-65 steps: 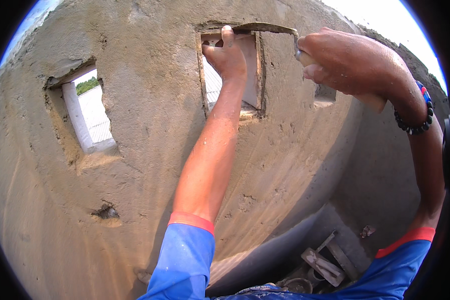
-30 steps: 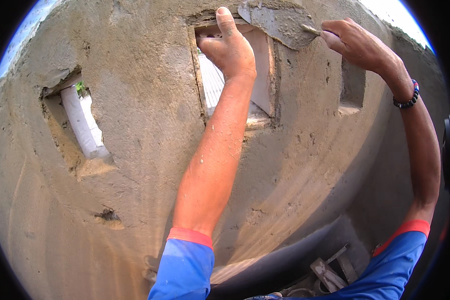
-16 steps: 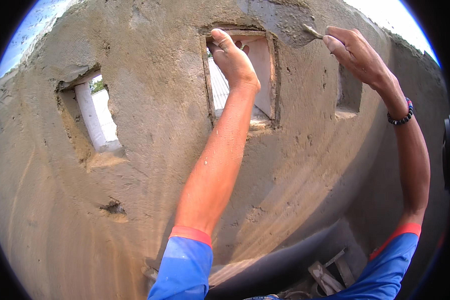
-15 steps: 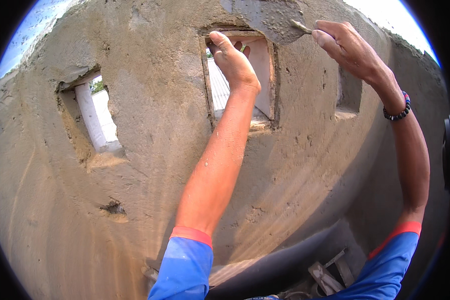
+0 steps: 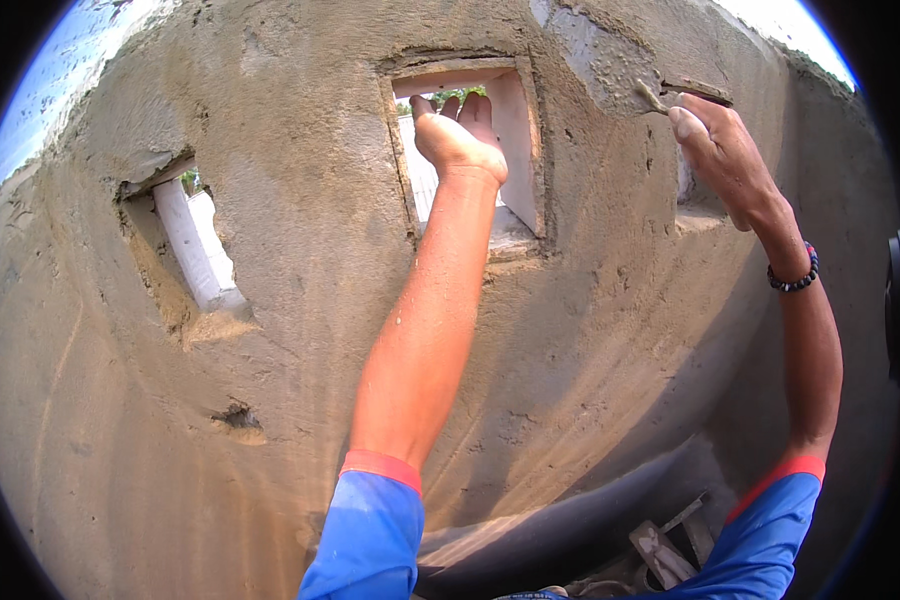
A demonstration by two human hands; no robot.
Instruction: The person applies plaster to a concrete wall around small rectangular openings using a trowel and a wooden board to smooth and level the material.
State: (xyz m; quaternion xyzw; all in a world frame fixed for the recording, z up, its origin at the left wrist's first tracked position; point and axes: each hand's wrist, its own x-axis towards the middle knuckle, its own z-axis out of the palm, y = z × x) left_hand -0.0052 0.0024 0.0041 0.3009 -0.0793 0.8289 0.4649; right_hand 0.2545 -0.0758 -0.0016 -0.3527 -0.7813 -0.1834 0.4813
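Gripping a trowel (image 5: pixel 605 62) tight by its handle in the right hand (image 5: pixel 718 150), to the right of the middle window (image 5: pixel 516 150) and nearer to the blade than the left hand (image 5: pixel 460 145). Pointing up and left from the right hand, slanting the long way past the middle window's top right corner, hard to tell if touching the wall (image 5: pixel 310 250). Reaching into the middle window with the left hand, fingers spread, nothing seen in it.

2 hands (image 5: pixel 460 148) (image 5: pixel 722 150), 1 trowel (image 5: pixel 620 72), 2 slvs (image 5: pixel 370 530) (image 5: pixel 770 530) & 3 wall opngs (image 5: pixel 182 240) (image 5: pixel 515 140) (image 5: pixel 692 190).
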